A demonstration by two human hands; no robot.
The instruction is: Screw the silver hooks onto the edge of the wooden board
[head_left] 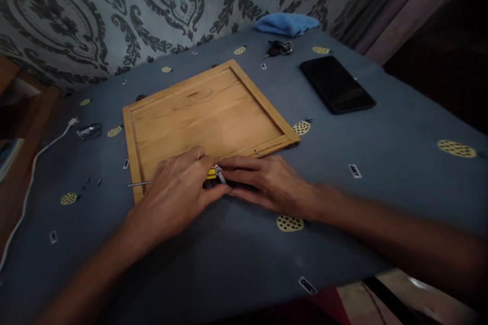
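Note:
A flat wooden cabinet door [208,111] lies on a blue cloth-covered table [381,162]. At its near edge both my hands meet over a screwdriver with a yellow handle [212,173] and a thin metal shaft [138,184] poking out to the left. My left hand [177,195] is curled over the handle. My right hand [267,183] lies flat with its fingers pinching a small metal piece [220,172] at the door's edge, beside the yellow handle. Most of the tool is hidden under my hands.
A black phone [336,85] lies at the right back, keys [279,49] and a folded blue cloth [286,24] behind it. A white cable [34,162] and a small metal hinge [88,131] lie at the left. Tiny dark screws [89,181] sit near the door's left corner.

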